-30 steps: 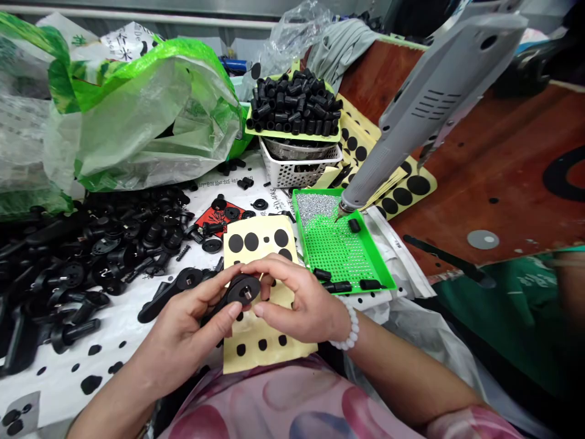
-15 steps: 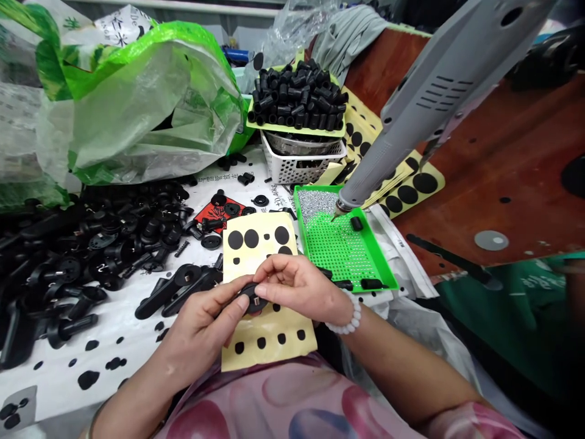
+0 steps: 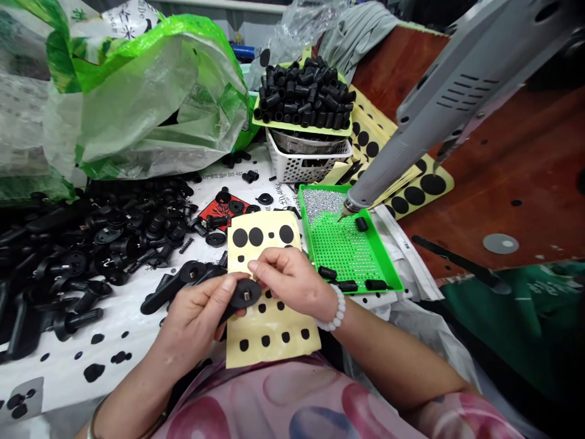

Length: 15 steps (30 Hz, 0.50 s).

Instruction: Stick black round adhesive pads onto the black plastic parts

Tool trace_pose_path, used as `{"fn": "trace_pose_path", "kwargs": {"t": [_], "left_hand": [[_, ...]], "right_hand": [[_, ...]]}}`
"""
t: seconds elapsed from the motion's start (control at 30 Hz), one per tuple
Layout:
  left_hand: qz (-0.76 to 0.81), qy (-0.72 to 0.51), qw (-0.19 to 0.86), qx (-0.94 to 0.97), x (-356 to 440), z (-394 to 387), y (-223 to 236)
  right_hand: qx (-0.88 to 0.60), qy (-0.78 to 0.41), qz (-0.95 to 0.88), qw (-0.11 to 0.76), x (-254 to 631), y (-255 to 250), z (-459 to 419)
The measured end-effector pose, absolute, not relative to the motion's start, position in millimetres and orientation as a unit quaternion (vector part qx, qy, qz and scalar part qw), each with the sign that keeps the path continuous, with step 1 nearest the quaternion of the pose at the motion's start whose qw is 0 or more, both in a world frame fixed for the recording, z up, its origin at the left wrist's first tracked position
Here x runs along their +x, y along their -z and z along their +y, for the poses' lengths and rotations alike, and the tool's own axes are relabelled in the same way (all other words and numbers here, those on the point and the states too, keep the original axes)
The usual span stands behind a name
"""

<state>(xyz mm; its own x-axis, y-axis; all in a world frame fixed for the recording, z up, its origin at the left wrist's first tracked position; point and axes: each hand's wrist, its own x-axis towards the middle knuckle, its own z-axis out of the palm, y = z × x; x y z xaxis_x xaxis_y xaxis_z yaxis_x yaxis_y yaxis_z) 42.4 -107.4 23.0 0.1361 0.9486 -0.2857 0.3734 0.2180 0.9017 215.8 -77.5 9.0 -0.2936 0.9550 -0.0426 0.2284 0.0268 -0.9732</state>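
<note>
My left hand (image 3: pixel 194 317) grips a black plastic crank-like part with a round disc end (image 3: pixel 253 290); a small metal piece shows in the disc's middle. Its thumb lies over the upper edge. Close by on the right, my right hand (image 3: pixel 297 283) has its fingers curled together just past the disc; whatever they hold, if anything, is hidden. Beneath both hands lies a pale yellow sheet (image 3: pixel 274 360) bearing black round and squarish stickers. Two similar long black parts (image 3: pixel 176 286) rest left of the sheet.
A heap of black plastic parts (image 3: pixel 105 244) covers the table's left side. To the right sits a green tray (image 3: pixel 388 268) of small metal pieces, under a grey electric screwdriver (image 3: pixel 388 146). Behind stand a white basket (image 3: pixel 292 167) and a pile of black tubes (image 3: pixel 304 91).
The thumb of my right hand has come off the disc, and the hand has drawn slightly away. The disc now shows more fully in my left hand. The view has shifted slightly.
</note>
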Motion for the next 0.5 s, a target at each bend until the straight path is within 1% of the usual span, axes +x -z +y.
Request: {"fn": "trace_pose_path", "kwargs": {"t": [0.07,0.17,0.23,0.3,0.37,0.5], "left_hand": [[0.642,-0.334,0.44,0.533,26,-106,-23],[0.721,-0.371,0.265,0.523,-7,-102,-18],[0.766,-0.323,0.146,0.536,-26,-98,-13],[0.777,-0.246,0.067,0.576,-37,-94,-6],[0.75,-0.193,0.045,0.631,-41,-91,0],[0.664,-0.145,0.043,0.732,-37,-90,12]], "right_hand": [[-0.47,-0.503,-0.619,0.378,221,-12,-80],[-0.481,-0.456,-0.635,0.396,232,-14,-86],[-0.483,-0.427,-0.652,0.399,238,-12,-90],[-0.484,-0.405,-0.666,0.398,240,-10,-93],[-0.486,-0.385,-0.678,0.394,241,-7,-96],[-0.489,-0.346,-0.7,0.39,242,-4,-100]]}}
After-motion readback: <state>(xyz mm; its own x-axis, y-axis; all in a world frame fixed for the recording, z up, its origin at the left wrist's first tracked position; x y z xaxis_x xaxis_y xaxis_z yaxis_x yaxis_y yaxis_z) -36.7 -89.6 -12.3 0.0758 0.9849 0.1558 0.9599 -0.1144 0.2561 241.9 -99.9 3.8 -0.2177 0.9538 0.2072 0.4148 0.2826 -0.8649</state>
